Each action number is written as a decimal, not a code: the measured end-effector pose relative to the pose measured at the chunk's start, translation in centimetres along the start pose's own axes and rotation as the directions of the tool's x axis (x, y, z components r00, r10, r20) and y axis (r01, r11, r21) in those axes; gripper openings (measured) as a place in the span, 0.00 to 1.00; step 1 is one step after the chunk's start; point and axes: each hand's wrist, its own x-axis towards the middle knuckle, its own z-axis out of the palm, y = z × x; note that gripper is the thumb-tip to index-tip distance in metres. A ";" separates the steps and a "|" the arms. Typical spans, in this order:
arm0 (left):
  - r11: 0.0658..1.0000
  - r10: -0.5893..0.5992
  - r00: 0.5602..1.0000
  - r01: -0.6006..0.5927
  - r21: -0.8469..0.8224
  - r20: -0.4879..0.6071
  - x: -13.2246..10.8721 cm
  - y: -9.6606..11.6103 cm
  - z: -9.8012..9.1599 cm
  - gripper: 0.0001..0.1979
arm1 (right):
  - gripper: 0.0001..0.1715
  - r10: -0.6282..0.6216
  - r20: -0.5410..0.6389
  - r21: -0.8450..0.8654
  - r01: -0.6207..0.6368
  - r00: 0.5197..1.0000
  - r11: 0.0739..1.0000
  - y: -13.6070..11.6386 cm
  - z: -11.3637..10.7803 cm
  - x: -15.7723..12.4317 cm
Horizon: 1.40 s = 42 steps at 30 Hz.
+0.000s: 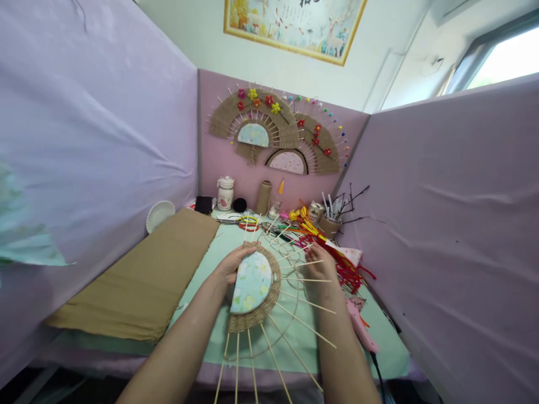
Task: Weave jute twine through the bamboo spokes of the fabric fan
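At the worktop's (pixel 221 238) far left corner leans a white plate (pixel 160 215), and a folded brown cloth (pixel 143 278) covers the left edge. Along the back edge stand a white jar (pixel 225 193), its mark too small to read, and a twine spool (pixel 264 197). The fan (pixel 254 283) lies mid-front. The left hand (pixel 229 266) clamps its left rim, and the right hand (pixel 320 265) rests among its sticks (pixel 307 303), grip unclear. Red pipe cleaners (pixel 347 272) and a pink glue gun (pixel 359 322) crowd the right edge. The wall picture's (pixel 295 22) writing is cut off.
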 end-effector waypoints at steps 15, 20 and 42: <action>0.985 0.172 0.974 -0.171 0.020 -0.148 0.4 -1.8 1.2 0.12 | 0.11 0.024 0.419 -0.884 0.401 0.908 0.241 -9.5 9.6 2.0; 0.974 0.224 0.957 -0.225 0.015 -0.185 0.3 -2.0 1.5 0.12 | 0.16 0.141 0.375 -0.921 0.350 0.916 0.173 -7.7 11.6 2.8; 0.946 0.315 0.932 -0.325 -0.026 -0.180 1.4 -3.7 1.2 0.17 | 0.08 0.199 0.285 -0.951 0.251 0.938 0.181 -5.2 13.8 2.0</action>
